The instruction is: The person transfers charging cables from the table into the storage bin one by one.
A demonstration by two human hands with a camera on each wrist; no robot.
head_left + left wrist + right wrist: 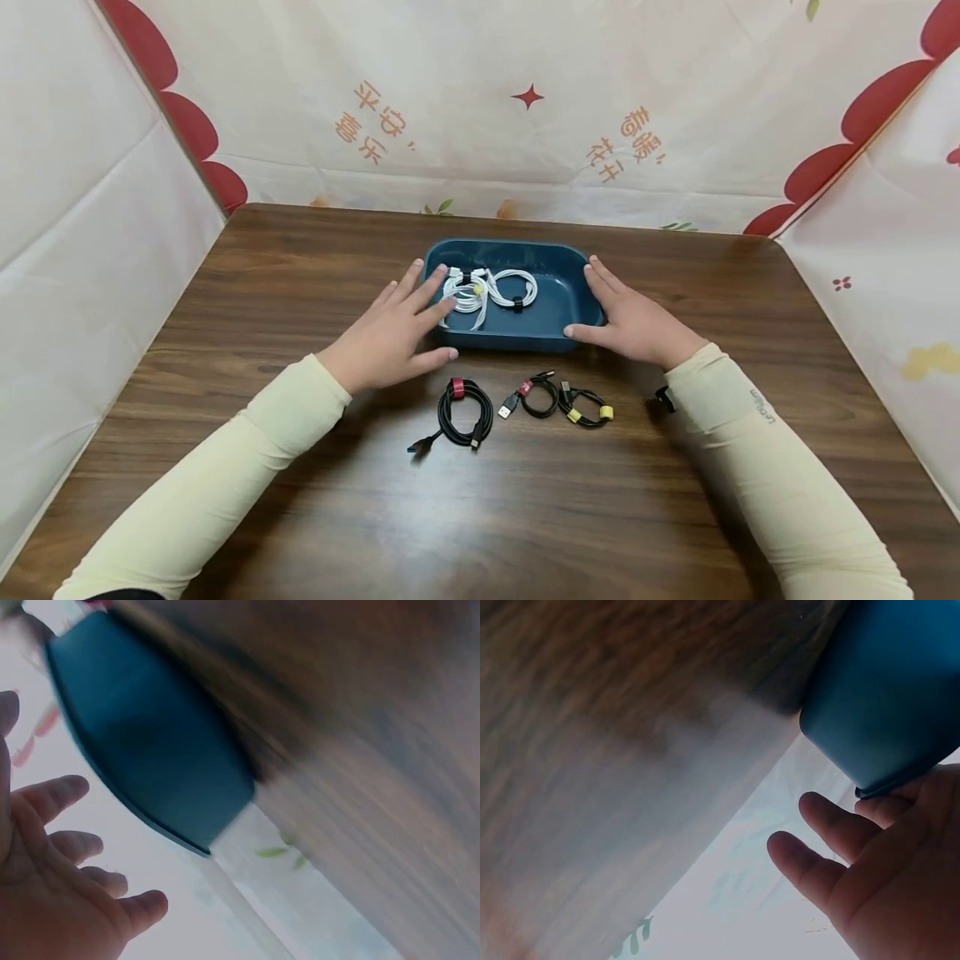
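A dark blue rectangular bin [555,292] stands on the table, holding two coiled white cables [468,305] in its left half, bound with black ties. My left hand [390,333] is over the bin's left end, fingers spread and straight; the left wrist view shows them apart from the bin's outer wall [142,727]. At the right end, my right hand [637,321] touches the rim with extended fingers, its thumb along the front corner. In front of the bin lie three coiled black cables: a larger one with a red tie [457,387], a small red-tied one [526,387], and one with yellow ties [606,412].
The brown wooden table [315,517] ends at a back edge just behind the bin. Printed white fabric [465,83] hangs behind it, with more fabric along the left and right sides.
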